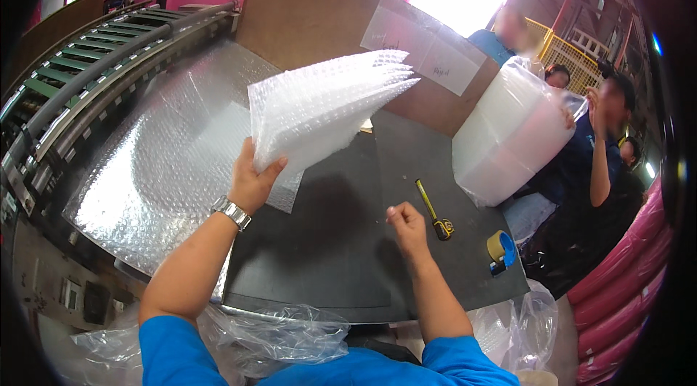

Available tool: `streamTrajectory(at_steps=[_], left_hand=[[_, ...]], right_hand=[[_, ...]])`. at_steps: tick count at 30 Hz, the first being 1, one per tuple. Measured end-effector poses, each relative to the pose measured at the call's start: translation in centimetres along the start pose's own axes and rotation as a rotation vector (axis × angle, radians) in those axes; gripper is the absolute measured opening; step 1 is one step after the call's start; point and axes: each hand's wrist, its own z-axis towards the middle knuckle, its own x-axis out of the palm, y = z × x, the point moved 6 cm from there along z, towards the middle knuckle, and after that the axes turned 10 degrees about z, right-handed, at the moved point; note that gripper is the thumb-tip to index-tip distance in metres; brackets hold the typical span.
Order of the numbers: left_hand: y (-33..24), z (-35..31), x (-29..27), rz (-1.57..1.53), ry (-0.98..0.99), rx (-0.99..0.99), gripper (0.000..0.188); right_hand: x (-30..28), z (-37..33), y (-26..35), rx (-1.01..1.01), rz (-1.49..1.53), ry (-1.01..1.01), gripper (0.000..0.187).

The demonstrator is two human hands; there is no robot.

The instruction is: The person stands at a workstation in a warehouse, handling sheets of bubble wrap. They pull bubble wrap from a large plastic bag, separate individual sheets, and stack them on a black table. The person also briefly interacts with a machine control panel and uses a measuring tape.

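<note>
Bubble-wrap sheets [327, 106], clear, dimpled and stacked in a fanned sheaf, rise above the dark counter [341, 255], clamped in the left hand [250, 183]; right hand [405, 222] hovers pinched shut beside a yellow cutter [434, 210].

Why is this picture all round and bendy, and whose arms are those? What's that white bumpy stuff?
The picture comes from a small camera worn on a person's head, looking down, so you see their own two arms coming up from the bottom. Its very wide lens bends straight edges near the rim.

The left hand holds up a stack of bubble wrap sheets. The right hand is closed loosely over the dark table; I can't tell whether it pinches anything.

On the table lie a yellow knife and a tape roll. More bubble wrap is spread out on the left, with a roller conveyor beside it. Behind stand a cardboard sheet and a big white roll in plastic, with other people nearby.
</note>
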Motion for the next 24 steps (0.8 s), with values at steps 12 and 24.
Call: streamTrajectory(at_steps=[12, 24], left_hand=[[0.8, -0.1, -0.7, 0.264, -0.080, 0.162, 0.035], [0.1, -0.4, 0.0, 0.346, -0.027, 0.205, 0.037]], right_hand=[[4.3, 1.1, 11.3, -0.496, -0.123, 0.153, 0.019], [10.5, 5.6, 20.6, -0.823, -0.292, 0.224, 0.019]])
